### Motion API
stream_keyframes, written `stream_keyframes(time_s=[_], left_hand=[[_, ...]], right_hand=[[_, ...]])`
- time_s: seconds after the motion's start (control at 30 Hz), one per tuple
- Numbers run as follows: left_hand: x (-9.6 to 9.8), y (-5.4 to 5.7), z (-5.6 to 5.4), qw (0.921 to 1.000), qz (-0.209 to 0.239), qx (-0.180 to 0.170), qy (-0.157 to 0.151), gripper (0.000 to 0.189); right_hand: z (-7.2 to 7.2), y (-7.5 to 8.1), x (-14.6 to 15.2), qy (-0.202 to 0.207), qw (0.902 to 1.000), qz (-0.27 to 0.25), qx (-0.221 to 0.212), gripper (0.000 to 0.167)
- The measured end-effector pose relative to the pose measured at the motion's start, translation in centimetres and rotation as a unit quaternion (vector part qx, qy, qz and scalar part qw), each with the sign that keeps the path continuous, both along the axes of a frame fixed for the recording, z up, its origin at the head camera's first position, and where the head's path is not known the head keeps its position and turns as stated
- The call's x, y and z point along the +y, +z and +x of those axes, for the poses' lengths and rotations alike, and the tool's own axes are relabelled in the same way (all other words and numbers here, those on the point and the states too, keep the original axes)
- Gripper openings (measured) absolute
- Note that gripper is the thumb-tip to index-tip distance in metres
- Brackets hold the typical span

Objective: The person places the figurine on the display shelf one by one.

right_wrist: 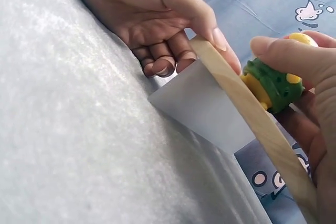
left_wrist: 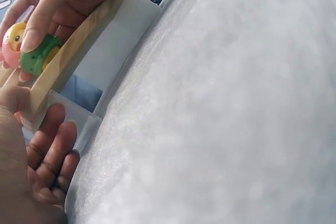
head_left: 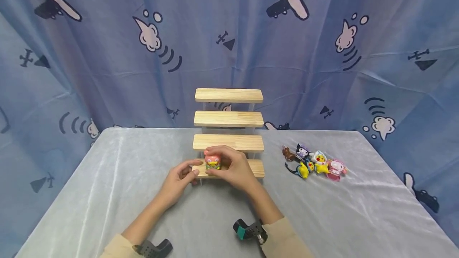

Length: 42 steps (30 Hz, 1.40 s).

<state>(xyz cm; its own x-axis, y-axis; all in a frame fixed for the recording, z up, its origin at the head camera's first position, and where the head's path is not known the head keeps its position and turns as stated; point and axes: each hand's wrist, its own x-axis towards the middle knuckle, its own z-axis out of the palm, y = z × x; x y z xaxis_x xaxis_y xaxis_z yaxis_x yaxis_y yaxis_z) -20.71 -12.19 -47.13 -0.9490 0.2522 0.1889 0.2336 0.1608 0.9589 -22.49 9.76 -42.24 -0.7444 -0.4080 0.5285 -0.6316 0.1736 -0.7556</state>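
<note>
My right hand (head_left: 234, 167) holds a small toy figurine (head_left: 212, 162) between thumb and fingers. It has a pink top, a yellow face and a green body, and it stands upright on the left part of the lowest step of a wooden display stand (head_left: 228, 119). In the right wrist view the figurine's yellow base (right_wrist: 257, 92) meets the board. My left hand (head_left: 180, 176) grips the left end of that lowest board (left_wrist: 79, 43), thumb and forefinger on the wood, the other fingers curled beside the clear support.
Several small figurines lie in a cluster on the table to the right of the stand, among them a yellow one (head_left: 321, 165) and a pink one (head_left: 335, 169). A pale cloth covers the table (head_left: 376, 202). Behind hangs a blue curtain (head_left: 201, 19) with airplane prints.
</note>
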Motion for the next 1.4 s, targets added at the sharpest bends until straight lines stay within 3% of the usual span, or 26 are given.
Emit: stream_keyframes(time_s=[0.47,0.7,1.0,1.4], left_hand=[[0.0,-0.1,-0.1,1.0000,-0.001,-0.007,0.000,0.031],[0.0,-0.1,-0.1,0.9999,-0.006,-0.010,0.005,0.030],[-0.2,0.0,0.1,1.0000,-0.002,-0.008,0.005,0.030],[-0.1,0.1,0.1,0.9999,-0.011,-0.010,0.004,0.029]], right_hand=[[0.3,2.0,1.0,-0.014,0.9924,0.119,0.027,0.048],[0.5,2.7,1.1,-0.014,0.9897,0.137,0.040,0.046],[0.4,2.7,0.8,-0.057,0.9795,0.168,0.096,0.049],[0.4,2.6,0.9,-0.058,0.9798,0.169,0.089,0.049]])
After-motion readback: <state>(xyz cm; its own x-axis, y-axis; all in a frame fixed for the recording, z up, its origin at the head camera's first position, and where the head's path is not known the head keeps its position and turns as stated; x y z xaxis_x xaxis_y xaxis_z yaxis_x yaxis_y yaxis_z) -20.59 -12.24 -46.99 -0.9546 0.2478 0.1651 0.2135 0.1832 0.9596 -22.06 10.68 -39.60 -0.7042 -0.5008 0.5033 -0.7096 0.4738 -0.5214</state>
